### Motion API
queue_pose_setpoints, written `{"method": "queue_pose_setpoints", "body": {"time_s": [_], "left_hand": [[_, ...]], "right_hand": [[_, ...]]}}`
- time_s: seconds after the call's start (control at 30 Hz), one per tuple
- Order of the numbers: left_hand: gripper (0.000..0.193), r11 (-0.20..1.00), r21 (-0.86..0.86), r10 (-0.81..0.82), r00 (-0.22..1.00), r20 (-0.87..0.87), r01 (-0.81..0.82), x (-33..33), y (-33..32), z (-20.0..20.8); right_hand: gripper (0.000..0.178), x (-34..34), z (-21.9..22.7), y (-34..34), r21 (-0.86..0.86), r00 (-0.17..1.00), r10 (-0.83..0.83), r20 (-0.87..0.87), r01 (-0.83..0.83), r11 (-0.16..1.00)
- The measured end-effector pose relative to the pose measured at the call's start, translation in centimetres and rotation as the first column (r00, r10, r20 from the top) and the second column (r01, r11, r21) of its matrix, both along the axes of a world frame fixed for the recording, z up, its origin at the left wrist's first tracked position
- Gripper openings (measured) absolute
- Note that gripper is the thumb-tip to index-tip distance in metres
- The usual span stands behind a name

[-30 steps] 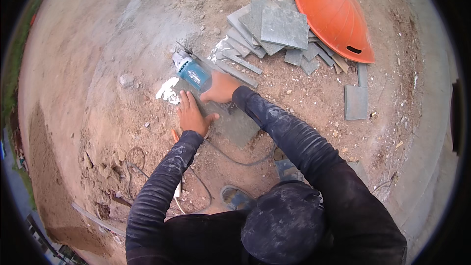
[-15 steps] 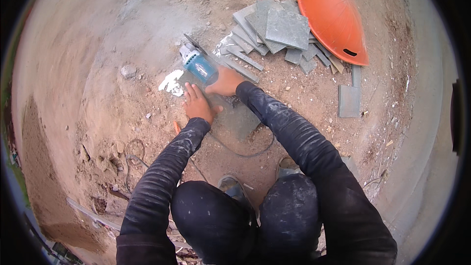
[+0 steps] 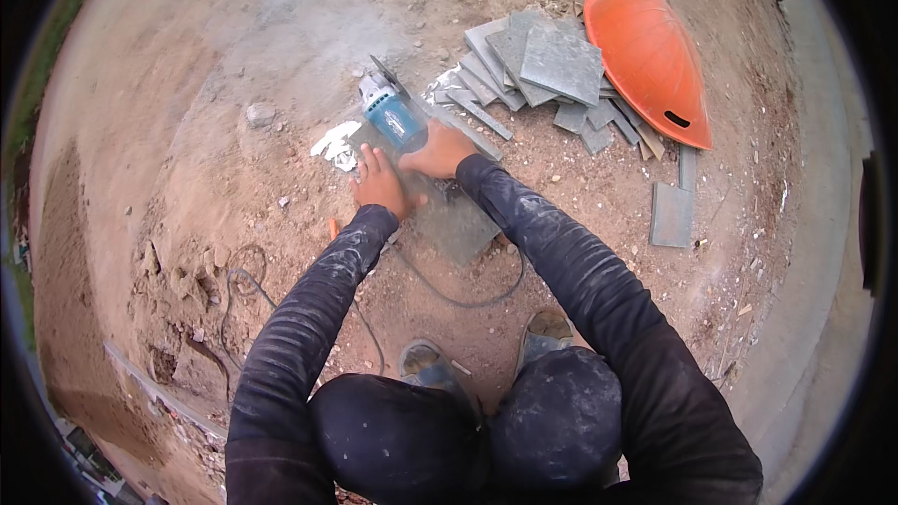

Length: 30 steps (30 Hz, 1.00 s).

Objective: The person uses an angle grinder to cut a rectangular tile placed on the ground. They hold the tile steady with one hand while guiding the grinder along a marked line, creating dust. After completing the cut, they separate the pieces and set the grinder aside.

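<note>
My right hand (image 3: 441, 149) is wrapped round the rear body of a teal angle grinder (image 3: 395, 120). Its grey head points away from me, with the disc edge-on at the right side. Under the grinder lies a grey stone tile (image 3: 456, 229) on the dirt, partly hidden by my hands and dulled by dust. My left hand (image 3: 382, 181) rests flat on the tile's left part, fingers stretched out just short of the grinder. Where the disc meets the tile is hard to make out. A dark power cord (image 3: 468, 303) loops back between my arms.
A pile of grey tiles (image 3: 561, 65) and cut strips lies beyond, right of the grinder. An orange basin (image 3: 650, 65) leans against it. One loose tile (image 3: 672, 215) lies farther right. White scraps (image 3: 339, 145) and a stone (image 3: 261, 115) are at left. Dust hangs over the ground ahead.
The view has shifted slightly, so the pile and basin appear lower and farther right. Both hands keep their places on the grinder and tile; the grinder has barely moved against the tile.
</note>
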<state>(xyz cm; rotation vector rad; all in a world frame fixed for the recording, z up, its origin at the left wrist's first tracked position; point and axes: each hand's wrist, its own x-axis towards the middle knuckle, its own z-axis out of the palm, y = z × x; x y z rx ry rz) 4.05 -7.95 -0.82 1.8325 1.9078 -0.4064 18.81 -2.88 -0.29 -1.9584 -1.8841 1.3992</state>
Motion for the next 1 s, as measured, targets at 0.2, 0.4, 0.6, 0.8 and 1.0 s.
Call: {"method": "queue_pose_setpoints", "body": {"time_s": [0.2,0.4,0.6,0.8,1.0], "left_hand": [[0.122,1.000,0.005,0.026,0.999,0.019,-0.026,0.0,0.1,0.2],[0.124,0.999,-0.036,0.008,1.000,-0.021,-0.009,0.6,0.1,0.9],[0.125,0.999,-0.044,-0.010,0.999,-0.036,0.009,0.3,-0.1,0.8],[0.130,0.999,-0.037,-0.036,0.998,-0.048,0.034,0.1,0.0,0.6],[0.125,0.999,-0.034,-0.006,1.000,0.000,0.006,0.0,0.0,0.5]], "right_hand": [[0.094,0.1,0.3,-1.0,0.052,0.999,-0.024,0.042,0.022,0.998],[0.091,0.3,1.4,-1.3,0.021,0.994,-0.044,0.098,0.042,0.999],[0.088,0.2,2.1,-1.2,-0.042,0.997,-0.035,0.075,0.038,0.998],[0.073,0.4,1.8,-0.9,-0.061,0.996,-0.062,0.071,0.067,0.996],[0.075,0.4,1.9,-0.7,-0.086,0.996,-0.060,0.071,0.066,0.994]]}}
